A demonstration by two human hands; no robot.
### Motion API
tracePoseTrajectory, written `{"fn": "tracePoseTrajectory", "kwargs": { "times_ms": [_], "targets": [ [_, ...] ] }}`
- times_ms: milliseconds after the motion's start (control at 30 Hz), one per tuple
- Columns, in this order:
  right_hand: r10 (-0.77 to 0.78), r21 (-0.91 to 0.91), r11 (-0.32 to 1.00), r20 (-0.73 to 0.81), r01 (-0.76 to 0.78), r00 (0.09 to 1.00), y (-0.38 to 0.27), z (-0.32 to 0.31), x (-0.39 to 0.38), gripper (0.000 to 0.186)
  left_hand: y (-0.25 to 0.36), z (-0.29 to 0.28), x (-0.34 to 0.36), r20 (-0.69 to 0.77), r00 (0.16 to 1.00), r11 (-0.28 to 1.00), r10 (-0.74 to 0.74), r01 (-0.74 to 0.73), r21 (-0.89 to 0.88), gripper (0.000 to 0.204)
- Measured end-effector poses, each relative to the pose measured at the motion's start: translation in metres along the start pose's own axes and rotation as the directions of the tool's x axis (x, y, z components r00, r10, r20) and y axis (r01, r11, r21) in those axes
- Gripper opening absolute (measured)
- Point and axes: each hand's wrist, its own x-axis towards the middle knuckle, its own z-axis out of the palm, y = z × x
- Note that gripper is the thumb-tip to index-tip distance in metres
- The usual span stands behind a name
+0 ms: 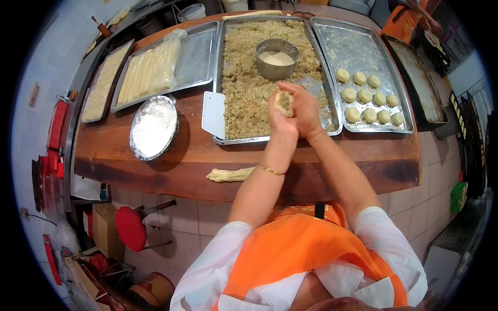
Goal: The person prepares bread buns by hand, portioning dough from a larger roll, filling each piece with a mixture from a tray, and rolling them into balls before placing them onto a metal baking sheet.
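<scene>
Between my two hands, over the near right part of the filling tray, is a piece of pale dough (285, 102) cupped around crumbly filling. My left hand (280, 123) is closed around it from the left and below. Curving over its far and right side, my right hand (307, 110) presses against the dough; some of its fingers are hidden. The large metal tray (221, 78) holds loose brownish filling (244, 62). A round metal bowl (280, 72) with pale powder sits on that filling. A flat white scraper (213, 115) leans on the tray's near left corner.
A metal tray (358, 52) on the right bears several round dough balls. Leftward are a foil-lined bowl of flour (154, 127) and a tray of plastic-covered dough rolls (148, 70). A dough strip (228, 175) lies near the table's edge. A red stool (130, 228) stands below.
</scene>
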Motion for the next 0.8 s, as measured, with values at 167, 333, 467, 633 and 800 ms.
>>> {"fn": "tracePoseTrajectory", "kwargs": {
  "times_ms": [167, 333, 467, 633, 800],
  "targets": [
    [-0.323, -0.761, 0.618, -0.019, 0.195, 0.946, 0.023, -0.048, 0.012, 0.042, 0.035, 0.006, -0.004, 0.111, 0.994, 0.969, -0.016, 0.043, -0.242, 0.026],
    [-0.117, -0.913, 0.381, 0.108, 0.145, 0.987, 0.000, 0.002, -0.008, 0.036, 0.010, 0.003, 0.017, 0.173, 0.971, 0.975, 0.168, -0.190, 0.118, 0.021],
    [-0.094, -0.717, 0.697, -0.085, 0.005, 0.992, -0.042, -0.020, 0.010, 0.027, 0.010, -0.012, 0.030, 0.099, 0.987, 0.990, 0.128, -0.133, 0.041, 0.025],
    [-0.082, -0.373, 0.928, -0.140, 0.024, 0.987, -0.016, -0.004, 0.013, 0.030, -0.015, 0.000, -0.013, 0.169, 0.984, 0.991, -0.048, 0.026, 0.134, 0.026],
    [0.080, 0.038, 0.996, 0.022, -0.081, 0.997, -0.005, -0.017, 0.006, 0.055, 0.006, -0.005, -0.001, 0.255, 0.944, 0.973, -0.210, 0.228, -0.044, 0.029]
  ]
}}
